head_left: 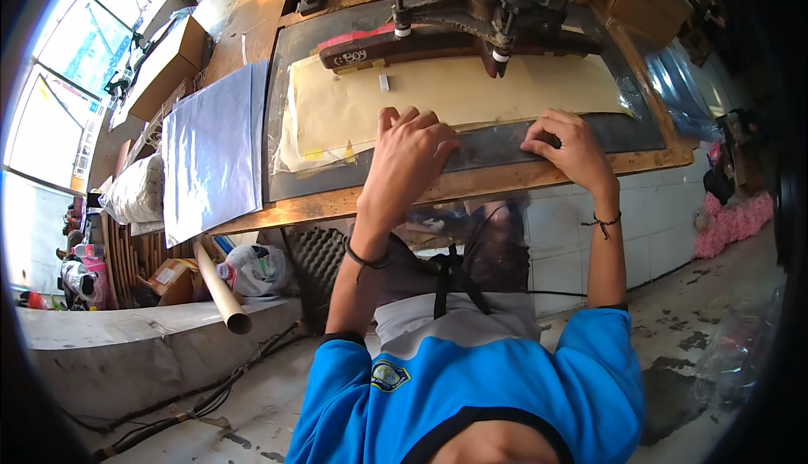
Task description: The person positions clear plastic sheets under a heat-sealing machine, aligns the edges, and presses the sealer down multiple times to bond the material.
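Note:
Over the front edge of a dark flat work surface point(610, 132) are both my hands. My left hand point(408, 153) hovers at the near edge of a cream sheet point(337, 111), its fingers curled in; what they hold, if anything, is hidden. To its right, my right hand point(572, 144) has thumb and forefinger drawn together in a pinch, and I cannot make out what is between them. A small white piece point(385, 83) lies on the sheet. Across the sheet's far side runs a dark wooden bar point(370, 50), below a metal clamp arm point(454, 16) with knobs.
Clear plastic sheets point(215, 144) hang over the table's left side. A wooden rail point(471, 182) edges the table toward me. Cardboard boxes point(168, 68) stand left, another box point(644, 1) far right. A cardboard tube point(220, 287) leans below, and pink material point(732, 224) lies right.

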Motion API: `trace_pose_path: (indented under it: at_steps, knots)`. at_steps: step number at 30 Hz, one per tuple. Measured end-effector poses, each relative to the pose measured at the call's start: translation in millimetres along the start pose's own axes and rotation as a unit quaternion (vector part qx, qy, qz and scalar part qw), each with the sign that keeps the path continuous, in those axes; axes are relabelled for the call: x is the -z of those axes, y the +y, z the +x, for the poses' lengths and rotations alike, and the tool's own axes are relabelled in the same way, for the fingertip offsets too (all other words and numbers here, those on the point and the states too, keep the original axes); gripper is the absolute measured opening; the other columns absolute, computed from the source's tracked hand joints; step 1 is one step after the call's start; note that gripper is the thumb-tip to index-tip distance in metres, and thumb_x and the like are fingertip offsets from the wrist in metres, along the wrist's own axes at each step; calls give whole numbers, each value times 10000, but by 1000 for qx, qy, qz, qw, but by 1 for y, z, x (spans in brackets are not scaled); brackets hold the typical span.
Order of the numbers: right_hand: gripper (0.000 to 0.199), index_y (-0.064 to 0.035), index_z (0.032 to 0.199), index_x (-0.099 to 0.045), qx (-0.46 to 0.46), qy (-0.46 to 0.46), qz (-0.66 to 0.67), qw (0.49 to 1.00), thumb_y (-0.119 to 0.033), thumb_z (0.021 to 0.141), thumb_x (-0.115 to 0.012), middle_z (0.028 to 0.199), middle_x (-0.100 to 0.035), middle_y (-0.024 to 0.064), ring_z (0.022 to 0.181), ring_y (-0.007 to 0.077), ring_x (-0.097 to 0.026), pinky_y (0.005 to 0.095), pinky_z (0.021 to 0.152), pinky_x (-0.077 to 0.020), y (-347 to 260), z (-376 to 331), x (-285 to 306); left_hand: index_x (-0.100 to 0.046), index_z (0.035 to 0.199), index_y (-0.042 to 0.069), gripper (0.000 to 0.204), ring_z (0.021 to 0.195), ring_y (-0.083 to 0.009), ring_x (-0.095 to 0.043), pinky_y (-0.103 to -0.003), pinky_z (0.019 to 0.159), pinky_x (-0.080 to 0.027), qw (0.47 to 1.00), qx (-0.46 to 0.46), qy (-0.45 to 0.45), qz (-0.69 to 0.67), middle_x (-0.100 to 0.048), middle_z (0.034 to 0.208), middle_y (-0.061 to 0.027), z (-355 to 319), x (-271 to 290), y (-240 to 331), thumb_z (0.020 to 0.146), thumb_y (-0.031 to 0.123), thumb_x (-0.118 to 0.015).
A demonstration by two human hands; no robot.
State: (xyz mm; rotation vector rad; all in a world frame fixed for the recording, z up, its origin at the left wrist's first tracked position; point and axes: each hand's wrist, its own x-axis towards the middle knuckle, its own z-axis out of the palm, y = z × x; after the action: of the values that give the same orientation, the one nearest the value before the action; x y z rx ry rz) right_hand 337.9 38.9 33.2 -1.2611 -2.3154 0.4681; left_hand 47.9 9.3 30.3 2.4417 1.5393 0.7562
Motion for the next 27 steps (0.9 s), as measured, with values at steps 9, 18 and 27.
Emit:
trace_pose_path:
  at_steps: [9, 18, 27]
  knots:
    - [212, -19, 994, -728, -82, -25, 111, 990, -176, 884, -819, 857, -731, -5, 772, 67, -630, 236, 739, -483, 48, -18, 67, -744, 1064, 24, 171, 685, -289, -690, -405, 689, -550, 951, 82, -63, -291, -720, 761, -132, 13, 23, -28, 959, 149, -694]
    - [398, -64, 1257, -677, -25, 165, -209, 964, -272, 927, -757, 1258, -664, 109, 1164, 316, -592, 452, 1024, -456, 76, -14, 46, -702, 1148, 60, 253, 895, -279, -681, -400, 890, -519, 977, -51, 109, -177, -693, 995, -108, 23, -12, 31, 899, 16, -697]
    - [492, -113, 1402, -625, -57, 88, -153, 983, -429, 1026, -605, 1524, -539, 112, 1429, 315, -464, 468, 1186, -362, 48, -55, 1, -719, 776, 21, 75, 704, -272, -644, -389, 742, -521, 810, -127, 67, -568, -723, 800, -103, -24, 69, 165, 780, 94, -738]
